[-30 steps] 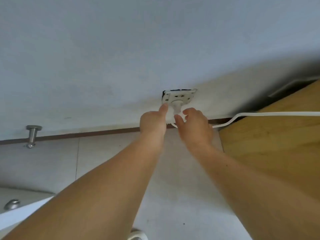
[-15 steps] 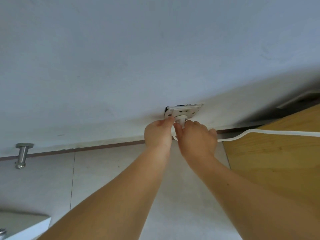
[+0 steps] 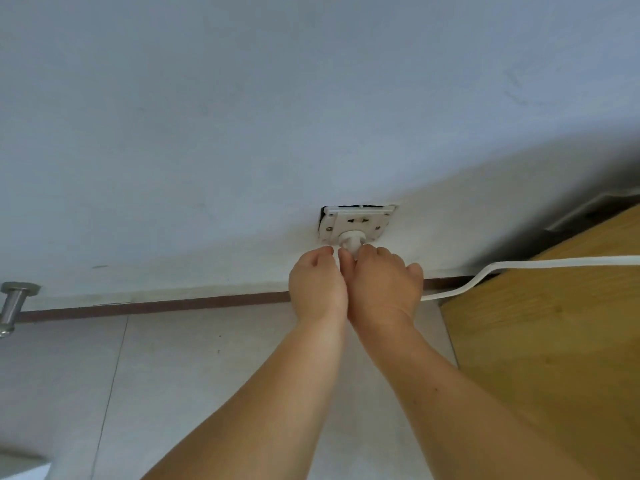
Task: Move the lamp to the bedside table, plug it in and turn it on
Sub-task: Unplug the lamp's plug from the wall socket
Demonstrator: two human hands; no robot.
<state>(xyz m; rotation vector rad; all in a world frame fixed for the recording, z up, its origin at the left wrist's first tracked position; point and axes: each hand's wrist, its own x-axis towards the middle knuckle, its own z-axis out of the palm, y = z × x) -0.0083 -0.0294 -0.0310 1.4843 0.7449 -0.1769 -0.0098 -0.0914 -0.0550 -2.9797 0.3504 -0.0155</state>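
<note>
Head view: plug in wall socket, axis straight into wall; right hand pinched on plug, left hand curled alongside, nothing held.

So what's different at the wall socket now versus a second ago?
The left hand, whose finger pressed the wall socket plate beside the plug, has dropped off it and curled just below. The right hand keeps pinching the plug, which now looks seated against the socket. The white cord still trails right over the wooden surface.
</note>
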